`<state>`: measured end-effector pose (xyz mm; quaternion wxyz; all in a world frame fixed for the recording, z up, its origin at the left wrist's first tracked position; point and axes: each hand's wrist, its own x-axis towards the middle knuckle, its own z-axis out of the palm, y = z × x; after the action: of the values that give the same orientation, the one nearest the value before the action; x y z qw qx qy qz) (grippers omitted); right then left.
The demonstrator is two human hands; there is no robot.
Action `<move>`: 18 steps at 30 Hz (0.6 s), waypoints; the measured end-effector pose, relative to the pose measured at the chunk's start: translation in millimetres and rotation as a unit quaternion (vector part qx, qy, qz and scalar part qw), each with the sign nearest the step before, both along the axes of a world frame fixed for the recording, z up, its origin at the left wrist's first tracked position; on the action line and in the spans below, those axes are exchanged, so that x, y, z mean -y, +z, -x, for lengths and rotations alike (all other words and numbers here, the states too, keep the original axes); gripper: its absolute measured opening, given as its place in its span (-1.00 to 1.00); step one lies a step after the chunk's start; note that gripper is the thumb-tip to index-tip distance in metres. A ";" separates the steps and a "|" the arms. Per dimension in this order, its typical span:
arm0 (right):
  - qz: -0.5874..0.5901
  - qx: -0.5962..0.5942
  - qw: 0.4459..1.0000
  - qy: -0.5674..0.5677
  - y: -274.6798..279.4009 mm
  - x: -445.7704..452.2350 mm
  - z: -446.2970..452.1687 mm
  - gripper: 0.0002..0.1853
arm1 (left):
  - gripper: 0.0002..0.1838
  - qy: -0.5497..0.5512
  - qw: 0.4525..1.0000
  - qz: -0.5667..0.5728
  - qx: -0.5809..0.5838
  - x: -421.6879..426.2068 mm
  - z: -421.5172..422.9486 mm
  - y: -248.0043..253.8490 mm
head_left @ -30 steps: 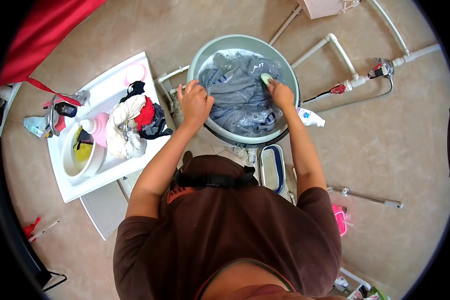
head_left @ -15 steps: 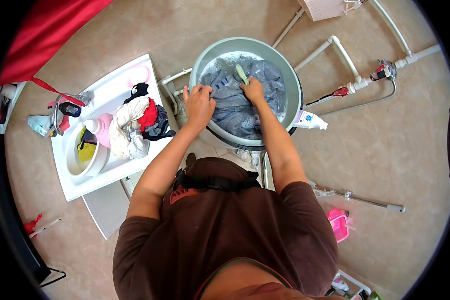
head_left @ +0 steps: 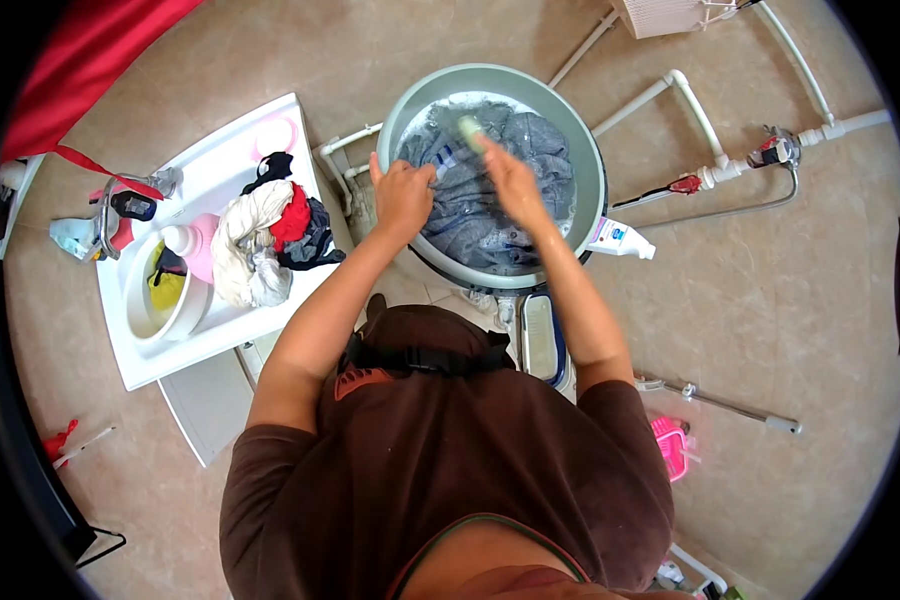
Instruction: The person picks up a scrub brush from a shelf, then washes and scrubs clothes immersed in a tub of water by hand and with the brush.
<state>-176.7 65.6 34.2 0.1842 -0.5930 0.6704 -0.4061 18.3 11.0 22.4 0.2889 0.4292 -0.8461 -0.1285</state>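
My right grip [head_left: 512,185] is closed around a pale-green, oblong brush-like tool [head_left: 469,128], its head jutting forward, seemingly leaving its face free. Below it lies wet grey fabric [head_left: 545,150], bunched inside a round, grey-green plastic tub [head_left: 588,165]. Left of that, my left grip [head_left: 404,198] rests at the tub's rim, perhaps steadying the fabric; whether it pinches any, I cannot tell. Right of both grips, 1 white plastic bottle [head_left: 620,240] sits beside the tub, probably for easy reach.

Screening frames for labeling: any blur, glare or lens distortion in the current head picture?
Head view: motion blur on the right hand and its pale green brush, left hand sharper; head view: white sink very bright, little surface detail; head view: wide-angle look, curved black border.
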 end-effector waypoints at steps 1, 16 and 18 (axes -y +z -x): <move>-0.025 -0.016 0.999 0.041 -4.7 -6.7 -19.1 -0.64 | -0.89 0.004 1.000 -0.001 0.000 1.0 -0.4 -2.5; -0.110 -0.094 0.989 0.038 -9.9 -16.7 -40.7 -0.71 | -0.93 0.033 0.999 -0.007 -0.041 1.6 0.1 -10.0; -0.142 -0.257 0.956 -0.010 -42.6 -15.9 -13.5 -0.70 | -0.93 0.032 0.999 -0.019 -0.036 -1.7 -5.8 -9.9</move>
<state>-163.2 81.5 -8.4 0.0833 -0.6384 0.7518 -0.1424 24.0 12.7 12.5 0.3153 0.4564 -0.8183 -0.1506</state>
